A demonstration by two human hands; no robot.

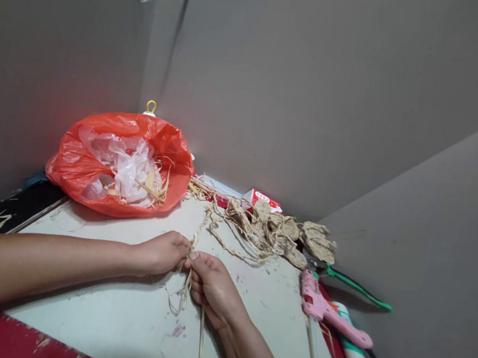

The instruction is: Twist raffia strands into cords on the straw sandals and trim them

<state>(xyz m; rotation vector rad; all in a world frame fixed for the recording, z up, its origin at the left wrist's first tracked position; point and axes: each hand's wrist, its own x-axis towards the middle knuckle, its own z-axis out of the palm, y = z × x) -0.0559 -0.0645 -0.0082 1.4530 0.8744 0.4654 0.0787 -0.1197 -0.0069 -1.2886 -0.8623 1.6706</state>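
- On the white tabletop (124,312), centre: your straw cord (199,230), its lower end splayed.
- Your left hand (166,253) and right hand (213,288) pinch it, fingertips closed, close together.
- Probably light, pliable, roughish; loose strands may fray, so best held at the twist.
- Beyond: brown leaf-like pieces (283,233); red bag (72,164) left, pink glue gun (314,300) right.

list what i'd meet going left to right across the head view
Red plastic bag → left hand → braided strand → right hand → tan dried pieces → pink glue gun.
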